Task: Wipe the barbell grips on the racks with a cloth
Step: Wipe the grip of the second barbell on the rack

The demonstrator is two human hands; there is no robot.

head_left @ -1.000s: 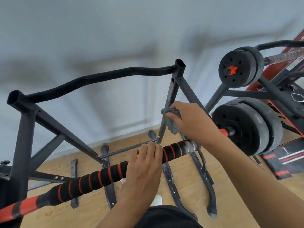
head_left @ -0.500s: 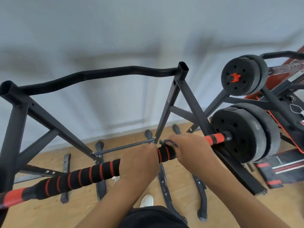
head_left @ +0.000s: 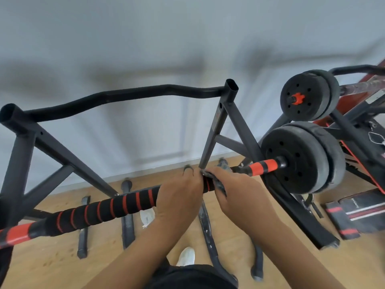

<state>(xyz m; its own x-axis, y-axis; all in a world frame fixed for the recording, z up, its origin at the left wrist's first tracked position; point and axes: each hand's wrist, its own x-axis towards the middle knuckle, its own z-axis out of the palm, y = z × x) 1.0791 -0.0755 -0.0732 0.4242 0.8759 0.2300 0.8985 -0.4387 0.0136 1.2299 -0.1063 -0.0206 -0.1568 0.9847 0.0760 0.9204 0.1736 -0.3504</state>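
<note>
Running from lower left up to the right, the black foam barbell grip with red bands [head_left: 116,207] crosses in front of the dark grey steel rack [head_left: 216,126]. Your left hand [head_left: 179,197] curls over the grip near its right end. Your right hand [head_left: 235,190], just beside the left, clamps a crumpled grey cloth [head_left: 221,187] round the bar; only scraps of cloth show under it. Past it, an orange sleeve section meets the black round weight plates [head_left: 302,159]. A second plate pair [head_left: 308,95] sits higher on the right. White shoes [head_left: 186,256] stand on the wooden floor [head_left: 41,263].
</note>
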